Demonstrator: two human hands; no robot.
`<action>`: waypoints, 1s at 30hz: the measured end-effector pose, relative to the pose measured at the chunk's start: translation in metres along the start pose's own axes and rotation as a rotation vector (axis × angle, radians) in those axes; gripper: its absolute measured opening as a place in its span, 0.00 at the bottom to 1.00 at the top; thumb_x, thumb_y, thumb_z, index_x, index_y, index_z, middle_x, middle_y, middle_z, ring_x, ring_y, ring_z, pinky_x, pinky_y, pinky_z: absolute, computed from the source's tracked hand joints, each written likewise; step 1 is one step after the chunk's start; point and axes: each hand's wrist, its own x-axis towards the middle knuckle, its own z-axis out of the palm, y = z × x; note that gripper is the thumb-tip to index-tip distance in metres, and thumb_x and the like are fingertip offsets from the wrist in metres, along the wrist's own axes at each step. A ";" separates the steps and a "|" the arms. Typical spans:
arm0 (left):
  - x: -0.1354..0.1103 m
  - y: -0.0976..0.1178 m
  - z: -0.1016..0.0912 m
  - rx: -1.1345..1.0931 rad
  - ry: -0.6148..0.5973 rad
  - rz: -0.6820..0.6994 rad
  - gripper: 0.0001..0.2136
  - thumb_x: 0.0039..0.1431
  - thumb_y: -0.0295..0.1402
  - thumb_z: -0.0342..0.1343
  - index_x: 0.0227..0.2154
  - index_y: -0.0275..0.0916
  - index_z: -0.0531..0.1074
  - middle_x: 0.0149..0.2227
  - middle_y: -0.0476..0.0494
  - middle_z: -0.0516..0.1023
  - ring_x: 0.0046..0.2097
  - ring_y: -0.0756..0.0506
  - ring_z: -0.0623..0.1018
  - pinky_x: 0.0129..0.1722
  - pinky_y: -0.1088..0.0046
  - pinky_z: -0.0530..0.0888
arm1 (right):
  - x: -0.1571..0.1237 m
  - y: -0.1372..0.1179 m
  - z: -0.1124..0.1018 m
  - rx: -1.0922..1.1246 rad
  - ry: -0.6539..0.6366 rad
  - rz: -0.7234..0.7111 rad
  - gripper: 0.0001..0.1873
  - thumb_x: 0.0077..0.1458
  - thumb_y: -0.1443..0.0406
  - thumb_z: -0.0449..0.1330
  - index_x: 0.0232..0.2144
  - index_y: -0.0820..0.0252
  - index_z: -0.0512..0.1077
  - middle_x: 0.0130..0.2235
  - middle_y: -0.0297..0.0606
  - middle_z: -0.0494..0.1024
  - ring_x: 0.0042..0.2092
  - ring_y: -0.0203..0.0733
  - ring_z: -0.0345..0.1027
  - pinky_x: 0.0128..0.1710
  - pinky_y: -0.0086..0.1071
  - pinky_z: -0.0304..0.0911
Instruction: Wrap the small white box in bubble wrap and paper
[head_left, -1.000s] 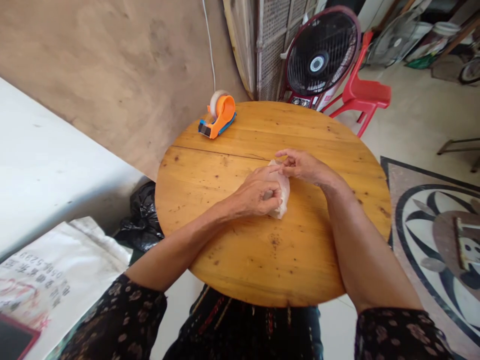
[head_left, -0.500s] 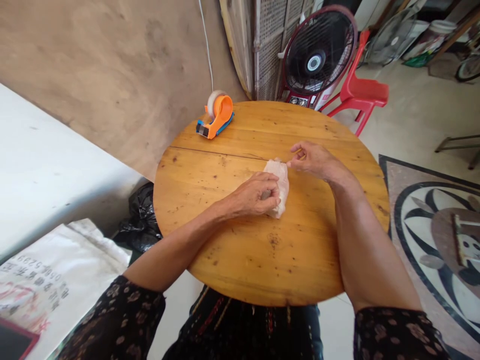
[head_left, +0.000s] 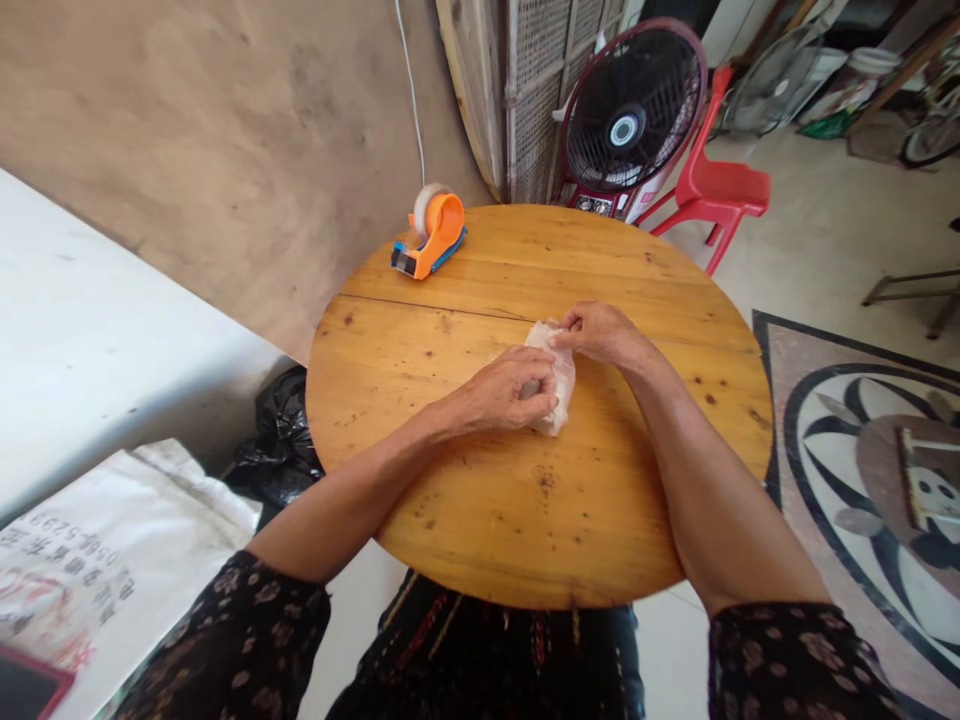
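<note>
Table (head_left: 480, 530): centre, supporting my work.
Tape (head_left: 442, 225): upper left of centre, leaving me room.
Left hand (head_left: 525, 388): half-curled over packet (head_left: 564, 376), likely steadying; clasp unclear.
Right hand (head_left: 595, 331): fingers bent at its top; pinching, I cannot tell.
Packet: mid-frame, on table.

The left hand (head_left: 514, 388) covers part of the pale wrapped packet (head_left: 565, 375), whose contents cannot be made out; the right hand (head_left: 598, 332) partly hides its far corner. The picture's left edge cuts off the printed white sack (head_left: 157, 520) and an unidentifiable red-rimmed dark object (head_left: 26, 685); the right edge crops the bicycle (head_left: 931, 148).
</note>
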 end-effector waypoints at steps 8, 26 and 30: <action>0.000 -0.002 0.000 0.011 0.000 -0.003 0.06 0.59 0.33 0.53 0.27 0.39 0.68 0.40 0.43 0.79 0.53 0.41 0.75 0.54 0.64 0.70 | 0.009 0.016 0.009 0.206 0.018 -0.090 0.11 0.45 0.64 0.66 0.34 0.58 0.75 0.33 0.35 0.77 0.33 0.38 0.67 0.33 0.31 0.60; -0.003 0.000 0.001 0.006 0.008 0.009 0.06 0.60 0.32 0.53 0.28 0.39 0.68 0.40 0.44 0.78 0.51 0.42 0.76 0.54 0.66 0.70 | 0.009 0.008 0.013 0.630 0.170 0.007 0.09 0.53 0.65 0.61 0.22 0.60 0.69 0.24 0.33 0.73 0.26 0.34 0.65 0.30 0.28 0.62; -0.003 0.000 0.000 0.012 0.005 0.033 0.06 0.60 0.31 0.53 0.27 0.39 0.68 0.35 0.46 0.76 0.50 0.42 0.76 0.53 0.67 0.70 | 0.007 0.007 0.009 0.750 0.190 0.048 0.10 0.52 0.67 0.63 0.21 0.61 0.70 0.23 0.33 0.74 0.24 0.31 0.63 0.29 0.26 0.60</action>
